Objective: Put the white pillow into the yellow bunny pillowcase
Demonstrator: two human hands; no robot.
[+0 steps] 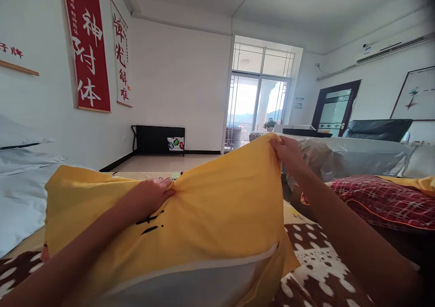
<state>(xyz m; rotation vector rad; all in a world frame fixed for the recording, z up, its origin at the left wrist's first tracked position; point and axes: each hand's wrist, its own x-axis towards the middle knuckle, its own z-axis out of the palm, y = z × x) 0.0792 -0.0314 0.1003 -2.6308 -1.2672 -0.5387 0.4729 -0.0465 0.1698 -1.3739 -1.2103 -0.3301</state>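
Observation:
A yellow pillowcase [224, 207] with small black marks is spread out in front of me. My left hand [154, 197] is closed on its upper edge near the middle, gathering the cloth into creases. At the far right corner, my right hand [284, 152] pinches the fabric and holds it up, higher than the left part. A white-edged opening runs along the near side, and a pale grey-white surface [190, 286] shows through it. The left part looks full, but what fills it is hidden. Beneath lies a brown bedsheet with white spots [314, 252].
White pillows [20, 189] are stacked at the left. A red checked cushion [384, 203] lies at the right, near a plastic-covered sofa [367, 155]. A black folded panel [154, 139] leans against the far wall, left of the glass door [251, 103].

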